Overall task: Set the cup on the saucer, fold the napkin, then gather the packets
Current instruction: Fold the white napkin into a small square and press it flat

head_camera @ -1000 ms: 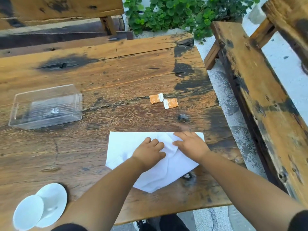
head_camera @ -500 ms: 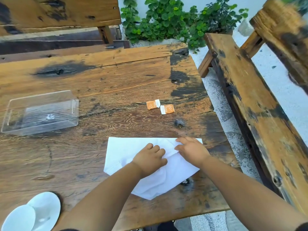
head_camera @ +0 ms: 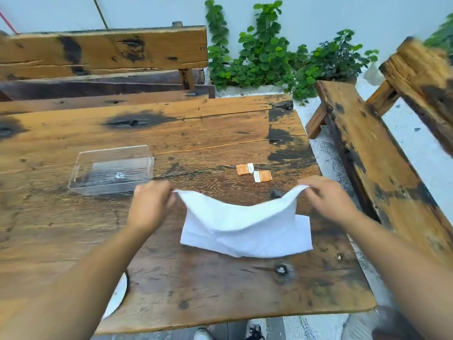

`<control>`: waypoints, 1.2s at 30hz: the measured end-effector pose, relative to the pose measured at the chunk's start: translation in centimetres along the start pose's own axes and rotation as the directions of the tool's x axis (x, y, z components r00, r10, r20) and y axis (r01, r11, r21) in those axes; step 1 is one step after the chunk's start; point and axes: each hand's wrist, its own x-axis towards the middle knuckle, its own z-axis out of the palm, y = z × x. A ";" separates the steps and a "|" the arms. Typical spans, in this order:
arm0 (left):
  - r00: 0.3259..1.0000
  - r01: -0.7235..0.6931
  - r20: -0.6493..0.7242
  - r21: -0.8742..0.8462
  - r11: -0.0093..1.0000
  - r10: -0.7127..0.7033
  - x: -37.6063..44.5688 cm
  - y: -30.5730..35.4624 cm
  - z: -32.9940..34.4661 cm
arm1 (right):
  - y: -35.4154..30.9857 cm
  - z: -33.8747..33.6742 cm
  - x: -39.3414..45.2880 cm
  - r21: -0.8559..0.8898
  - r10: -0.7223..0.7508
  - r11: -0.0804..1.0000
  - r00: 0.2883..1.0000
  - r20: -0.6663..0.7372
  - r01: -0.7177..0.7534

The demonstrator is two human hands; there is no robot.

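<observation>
Fingers (head_camera: 169,192) pinch napkin (head_camera: 245,231); saucer (head_camera: 117,298) half-hidden

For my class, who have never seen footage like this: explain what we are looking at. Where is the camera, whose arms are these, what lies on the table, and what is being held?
There is no machine here. A person wears a wide-angle camera on the head, so the single view looks forward and down along their own two bare arms. The left hand and right hand each pinch a far corner of a white napkin, lifting that edge while the near part lies on the wooden table. Beyond the napkin lie two small orange packets, close together. To the left stands a clear plastic box, seemingly empty. At the near left edge, a white saucer peeks out from behind the left forearm; the cup is hidden. Wooden benches and green plants surround the table.
</observation>
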 end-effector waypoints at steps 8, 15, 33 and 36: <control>0.849 0.038 -0.497 -0.284 0.958 -0.181 5.0 -0.2 -15.1 | -9.0 -14.6 4.6 0.161 0.047 0.986 0.879 -0.474 0.034; 0.825 -0.129 -0.547 -0.427 0.895 -0.142 -2.2 3.0 -16.5 | -9.8 -14.9 -1.6 0.343 0.139 0.937 0.821 -0.554 0.073; 0.886 0.378 0.401 -0.336 0.863 -0.232 -23.2 -2.8 5.7 | 3.3 7.8 -20.8 0.205 0.483 0.806 0.817 0.315 -0.555; 0.872 0.453 0.380 -0.394 0.800 -0.307 -21.6 -3.3 5.1 | 3.0 6.5 -19.4 0.273 0.499 0.775 0.817 0.289 -0.570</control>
